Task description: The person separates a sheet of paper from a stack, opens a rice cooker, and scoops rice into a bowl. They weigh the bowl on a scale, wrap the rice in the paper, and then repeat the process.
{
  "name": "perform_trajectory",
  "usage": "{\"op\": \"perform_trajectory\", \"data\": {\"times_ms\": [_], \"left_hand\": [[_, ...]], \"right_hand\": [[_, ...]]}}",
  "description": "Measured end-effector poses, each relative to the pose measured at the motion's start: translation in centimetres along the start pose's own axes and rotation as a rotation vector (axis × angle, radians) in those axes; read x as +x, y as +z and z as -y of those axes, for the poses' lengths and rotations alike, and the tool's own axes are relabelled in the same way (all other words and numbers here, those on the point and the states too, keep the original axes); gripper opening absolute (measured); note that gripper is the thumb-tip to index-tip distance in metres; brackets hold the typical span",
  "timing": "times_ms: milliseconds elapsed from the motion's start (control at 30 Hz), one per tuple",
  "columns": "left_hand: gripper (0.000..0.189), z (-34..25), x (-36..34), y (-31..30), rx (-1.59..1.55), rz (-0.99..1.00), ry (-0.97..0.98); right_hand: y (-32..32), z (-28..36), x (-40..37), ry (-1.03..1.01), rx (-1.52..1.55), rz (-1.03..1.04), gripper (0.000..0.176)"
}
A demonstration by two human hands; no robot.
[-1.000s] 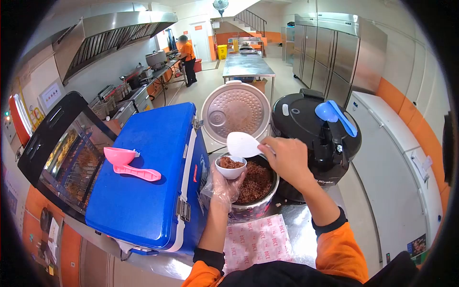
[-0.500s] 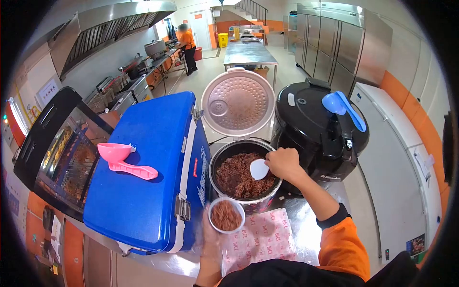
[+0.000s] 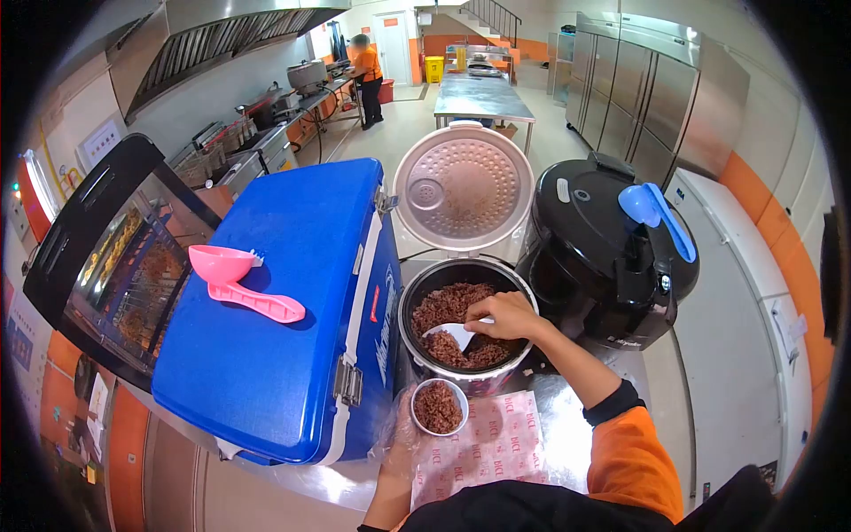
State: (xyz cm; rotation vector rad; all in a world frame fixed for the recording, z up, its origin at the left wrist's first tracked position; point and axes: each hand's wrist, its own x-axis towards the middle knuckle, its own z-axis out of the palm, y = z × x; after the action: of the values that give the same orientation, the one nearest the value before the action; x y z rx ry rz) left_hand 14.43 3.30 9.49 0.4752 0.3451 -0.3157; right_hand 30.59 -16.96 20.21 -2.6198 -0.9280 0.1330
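My right hand (image 3: 503,316) grips a white rice paddle (image 3: 455,332), its blade in the dark reddish-brown rice (image 3: 450,304) of the open rice cooker (image 3: 486,384). In my left hand (image 3: 401,436) is a small white cup (image 3: 464,405) holding brown rice (image 3: 438,408). Clear, thin plastic shows around that hand. The cup is just in front of the cooker, over the left part of a sheet of printed paper (image 3: 505,439) marked "RICE". Behind the pot, the cooker's dimpled round lid (image 3: 470,191) stands raised.
At left, a blue cooler box (image 3: 266,355) bears a pink scoop (image 3: 257,300); a glass-fronted display case (image 3: 133,266) is beyond it. A closed black cooker (image 3: 581,239) on the right has a blue scoop (image 3: 656,220) on its lid. A person (image 3: 367,80) stands farther back by the counter.
My right hand has turned and moved lower, and the paddle blade now digs into the rice toward the pot's front left. The cup, blurred before, is steadier. The whole view has shifted slightly.
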Motion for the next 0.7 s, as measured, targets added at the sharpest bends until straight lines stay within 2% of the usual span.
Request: {"op": "perform_trajectory", "data": {"times_ms": [100, 200, 267, 333, 433, 467, 567, 600, 633, 700], "left_hand": [[0.048, -0.4, -0.2, 0.9, 0.020, 0.071, 0.001], [0.049, -0.1, 0.2, 0.1, 0.058, -0.003, 0.038], [0.049, 0.3, -2.3, 2.7, 0.326, -0.013, 0.362], [0.045, -0.7, -5.1, 5.9, 0.415, -0.059, 0.420], [0.093, -3.1, -6.9, 8.8, 0.320, -0.139, 0.212], [0.092, -3.3, -6.9, 9.1, 0.317, -0.130, 0.221], [0.056, -3.6, -5.7, 8.0, 0.280, -0.002, 0.244], [0.050, -3.7, -4.8, 8.3, 0.234, -0.036, 0.216], [0.055, -3.9, -4.0, 8.4, 0.190, -0.070, 0.188], [0.055, -4.5, -2.3, 8.1, 0.192, 0.028, 0.196]], "right_hand": [[0.1, -0.2, 0.3, 0.024, 0.064, 0.028, 0.026], [0.0, -0.9, 0.8, 0.041, 0.087, 0.071, 0.029], [-0.1, -1.2, 0.8, 0.057, 0.073, 0.102, 0.029], [0.1, -2.2, 0.8, 0.035, 0.143, 0.083, 0.029], [0.0, -3.4, 0.8, 0.045, 0.206, 0.064, 0.028], [-0.3, -3.8, 0.8, 0.044, 0.229, 0.061, 0.027], [-0.6, -4.8, 0.1, 0.075, 0.284, -0.030, 0.026], [-1.4, -4.0, -0.4, 0.096, 0.275, -0.079, 0.027], [-2.1, -3.3, -0.8, 0.117, 0.266, -0.130, 0.027], [-3.1, -2.8, -1.1, 0.168, 0.296, -0.174, 0.032]]}}
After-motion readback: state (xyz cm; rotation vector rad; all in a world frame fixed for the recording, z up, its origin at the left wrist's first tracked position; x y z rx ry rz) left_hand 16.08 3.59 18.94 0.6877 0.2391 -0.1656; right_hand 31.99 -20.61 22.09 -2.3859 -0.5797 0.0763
